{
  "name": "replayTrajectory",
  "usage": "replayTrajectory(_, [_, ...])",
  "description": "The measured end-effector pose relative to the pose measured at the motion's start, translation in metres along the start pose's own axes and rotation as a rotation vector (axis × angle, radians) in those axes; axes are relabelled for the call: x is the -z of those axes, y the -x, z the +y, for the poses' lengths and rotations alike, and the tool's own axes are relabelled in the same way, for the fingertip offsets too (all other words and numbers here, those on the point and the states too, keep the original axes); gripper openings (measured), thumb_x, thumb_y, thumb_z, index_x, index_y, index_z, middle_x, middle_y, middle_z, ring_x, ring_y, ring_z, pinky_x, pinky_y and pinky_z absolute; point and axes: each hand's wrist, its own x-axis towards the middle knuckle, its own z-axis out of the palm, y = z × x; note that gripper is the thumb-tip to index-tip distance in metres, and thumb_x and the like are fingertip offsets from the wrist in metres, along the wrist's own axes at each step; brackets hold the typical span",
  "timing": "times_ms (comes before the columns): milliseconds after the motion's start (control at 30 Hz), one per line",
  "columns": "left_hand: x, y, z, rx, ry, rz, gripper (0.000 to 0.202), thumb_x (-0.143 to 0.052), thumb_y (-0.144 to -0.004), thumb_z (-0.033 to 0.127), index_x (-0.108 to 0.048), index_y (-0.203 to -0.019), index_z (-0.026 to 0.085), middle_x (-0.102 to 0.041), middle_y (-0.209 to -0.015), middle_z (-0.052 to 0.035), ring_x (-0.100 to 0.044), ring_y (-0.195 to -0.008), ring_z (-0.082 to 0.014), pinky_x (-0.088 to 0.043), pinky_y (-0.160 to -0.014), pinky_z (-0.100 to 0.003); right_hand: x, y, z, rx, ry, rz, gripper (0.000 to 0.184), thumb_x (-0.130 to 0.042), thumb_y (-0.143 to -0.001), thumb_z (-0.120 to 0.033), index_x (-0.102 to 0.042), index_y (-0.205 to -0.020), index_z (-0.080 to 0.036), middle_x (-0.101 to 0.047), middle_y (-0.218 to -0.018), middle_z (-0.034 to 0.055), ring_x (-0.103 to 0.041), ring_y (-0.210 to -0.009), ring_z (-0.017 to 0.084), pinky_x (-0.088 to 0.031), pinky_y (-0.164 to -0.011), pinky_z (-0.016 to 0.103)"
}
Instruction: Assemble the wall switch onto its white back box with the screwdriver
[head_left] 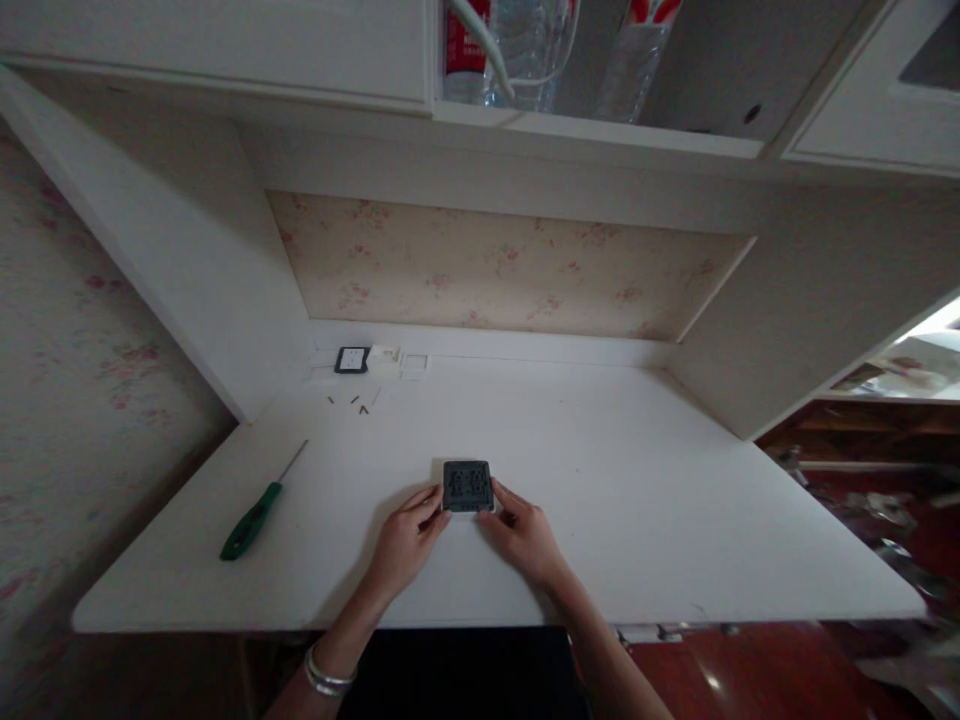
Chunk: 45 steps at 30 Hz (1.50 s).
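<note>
A square dark socket panel (466, 486) with a thin pale edge is at the middle of the white desk, near its front. My left hand (409, 537) grips its left edge between thumb and fingers. On the opposite edge my right hand (525, 532) holds it the same way. Molded shapes show on the face turned toward me. Whether the panel rests on the desk or hangs just above it, I cannot tell. A screwdriver (255, 518) with a green handle lies to the left, its shaft pointing away from me.
At the back left lie a black-framed white socket (352, 360), a white box-like part (385, 355) and a white square frame (415, 365). Several small screws (364, 409) are scattered before them. Overhead, a shelf (705, 142) holds plastic bottles (637, 60) and a white cable (484, 40).
</note>
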Motion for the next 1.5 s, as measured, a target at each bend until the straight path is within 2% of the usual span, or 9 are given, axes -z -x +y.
replayTrajectory(167, [-0.001, 0.0, -0.002, -0.012, -0.022, 0.0, 0.039, -0.054, -0.089, 0.036, -0.06, -0.124, 0.021, -0.059, -0.13, -0.0056, -0.057, -0.118, -0.0195, -0.043, -0.104, -0.032, -0.001, 0.0, 0.003, 0.016, 0.03, 0.025, 0.052, -0.056, -0.084, -0.034, -0.049, -0.135, -0.027, -0.058, -0.13, 0.0047, -0.058, -0.063, 0.011, -0.05, -0.06, 0.024])
replayTrajectory(567, [0.0, -0.004, -0.005, 0.059, 0.082, -0.078, 0.043, -0.052, -0.089, 0.038, -0.056, -0.128, 0.021, -0.055, -0.133, -0.0037, -0.052, -0.122, -0.0204, -0.039, -0.107, -0.038, 0.002, -0.001, -0.001, 0.007, 0.012, 0.013, 0.052, -0.056, -0.085, -0.035, -0.048, -0.136, -0.028, -0.058, -0.129, 0.0034, -0.058, -0.062, 0.011, -0.05, -0.062, 0.024])
replayTrajectory(833, [0.001, -0.005, -0.001, 0.061, 0.068, -0.058, 0.041, -0.053, -0.088, 0.038, -0.058, -0.126, 0.022, -0.057, -0.131, -0.0029, -0.053, -0.121, -0.0214, -0.04, -0.106, -0.038, -0.002, 0.0, 0.003, -0.005, 0.012, 0.045, 0.052, -0.056, -0.083, -0.034, -0.05, -0.134, -0.025, -0.053, -0.135, 0.0054, -0.059, -0.065, 0.012, -0.053, -0.068, 0.028])
replayTrajectory(1233, [0.001, -0.002, 0.002, 0.066, 0.061, -0.033, 0.041, -0.053, -0.088, 0.038, -0.058, -0.126, 0.023, -0.058, -0.13, -0.0026, -0.055, -0.12, -0.021, -0.042, -0.105, -0.036, -0.001, 0.0, 0.007, -0.007, 0.007, 0.041, 0.053, -0.057, -0.083, -0.035, -0.049, -0.135, -0.025, -0.059, -0.128, 0.0056, -0.057, -0.059, 0.01, -0.05, -0.059, 0.025])
replayTrajectory(1333, [0.002, -0.003, 0.003, 0.107, 0.124, -0.071, 0.044, -0.054, -0.087, 0.038, -0.055, -0.129, 0.024, -0.062, -0.126, -0.0027, -0.061, -0.111, -0.0215, -0.048, -0.099, -0.037, -0.001, 0.0, 0.006, -0.013, 0.007, 0.044, 0.053, -0.057, -0.083, -0.035, -0.049, -0.135, -0.024, -0.065, -0.118, 0.0048, -0.058, -0.061, 0.011, -0.05, -0.061, 0.025])
replayTrajectory(1433, [0.006, -0.004, 0.005, 0.175, 0.259, -0.137, 0.053, -0.059, -0.084, 0.036, -0.049, -0.135, 0.023, -0.067, -0.118, -0.0045, -0.068, -0.097, -0.0213, -0.055, -0.089, -0.036, -0.001, 0.0, 0.005, -0.042, 0.013, 0.044, 0.056, -0.058, -0.083, -0.036, -0.048, -0.136, -0.02, -0.07, -0.092, 0.003, -0.057, -0.06, 0.012, -0.048, -0.06, 0.024])
replayTrajectory(1500, [0.009, -0.005, 0.008, 0.204, 0.335, -0.174, 0.058, -0.063, -0.08, 0.032, -0.047, -0.136, 0.022, -0.067, -0.118, -0.0056, -0.068, -0.097, -0.0211, -0.055, -0.088, -0.035, -0.001, 0.0, 0.004, -0.079, 0.019, 0.042, 0.061, -0.058, -0.082, -0.038, -0.046, -0.137, -0.017, -0.068, -0.076, 0.0012, -0.056, -0.057, 0.013, -0.046, -0.057, 0.024])
